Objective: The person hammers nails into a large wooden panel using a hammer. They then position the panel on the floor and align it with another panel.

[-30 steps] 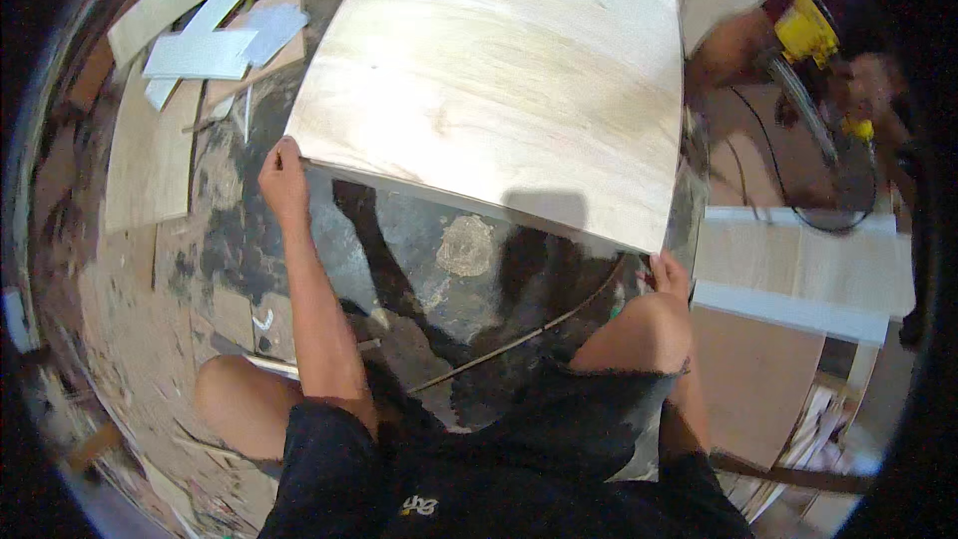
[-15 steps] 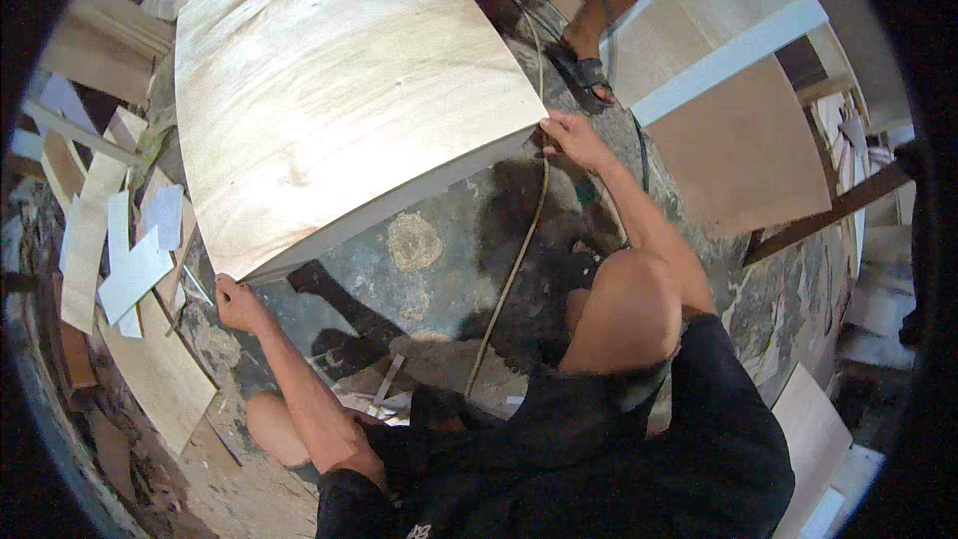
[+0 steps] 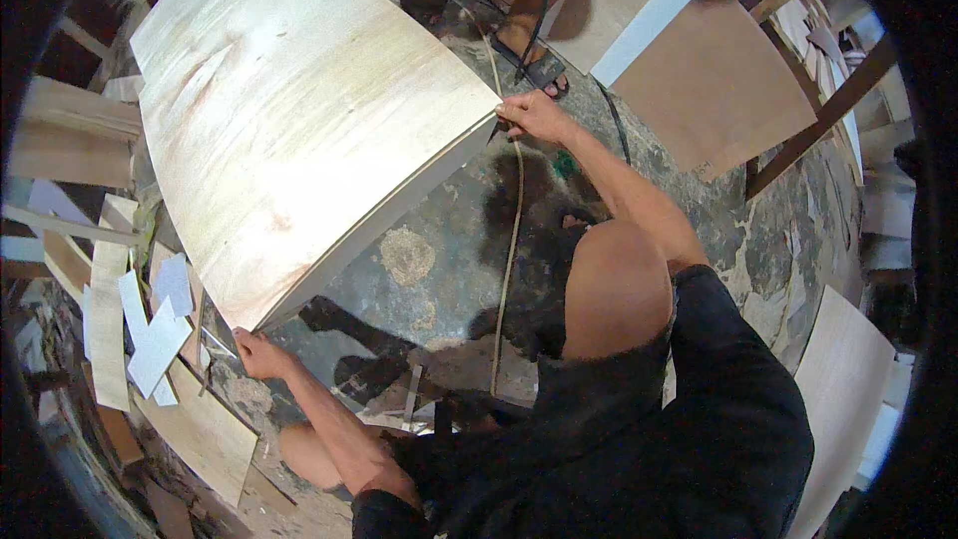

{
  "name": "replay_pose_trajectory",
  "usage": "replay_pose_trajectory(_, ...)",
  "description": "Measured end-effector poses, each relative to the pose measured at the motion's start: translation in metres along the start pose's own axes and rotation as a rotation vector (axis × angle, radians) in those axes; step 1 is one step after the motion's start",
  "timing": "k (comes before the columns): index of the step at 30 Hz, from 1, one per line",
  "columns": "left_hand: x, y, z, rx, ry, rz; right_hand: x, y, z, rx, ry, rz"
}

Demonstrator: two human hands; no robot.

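Observation:
A large pale plywood sheet (image 3: 319,130) lies in front of me, its wood grain showing on top. Below its near edge a pale grey side face (image 3: 399,215) is visible, bordering the dark floor. My left hand (image 3: 261,354) is closed on the near left corner, fingers pinched together. At the near right corner, my right hand (image 3: 537,118) grips the edge between thumb and fingers. The undersides of both grips are hidden.
A person's sandalled foot (image 3: 534,55) stands just beyond my right hand. A cable (image 3: 511,260) runs along the stained floor. Board offcuts (image 3: 160,349) lie at the left. A brown board (image 3: 714,80) and a dark wooden bar (image 3: 823,120) are at the right.
The view has turned, so the sheet now sits further left and more slanted in it. Both hands remain at the same corners. The other person's legs appear further left.

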State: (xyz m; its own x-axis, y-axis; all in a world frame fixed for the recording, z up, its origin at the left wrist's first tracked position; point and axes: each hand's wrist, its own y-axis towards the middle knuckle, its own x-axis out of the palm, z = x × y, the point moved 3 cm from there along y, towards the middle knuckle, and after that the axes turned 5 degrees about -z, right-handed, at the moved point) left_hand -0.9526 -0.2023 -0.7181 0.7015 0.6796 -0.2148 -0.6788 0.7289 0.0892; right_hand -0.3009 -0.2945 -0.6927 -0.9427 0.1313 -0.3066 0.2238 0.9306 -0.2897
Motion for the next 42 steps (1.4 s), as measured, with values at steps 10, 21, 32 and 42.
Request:
replay_pose_trajectory(10,-0.004,-0.01,0.015,0.017,0.387,-0.003,0.0,-0.006,-0.011,-0.064,-0.08,0.034)
replay_pose_trajectory(21,-0.001,-0.032,0.024,-0.04,0.026,-0.055,-0.006,-0.013,-0.023,-0.176,-0.365,0.136)
replay_pose_trajectory(32,-0.009,-0.04,0.001,-0.009,0.187,-0.029,-0.012,-0.01,-0.003,-0.037,-0.329,0.102)
replay_pose_trajectory(42,-0.02,-0.05,-0.02,-0.012,-0.246,-0.132,-0.001,-0.004,0.029,-0.009,0.209,0.258)
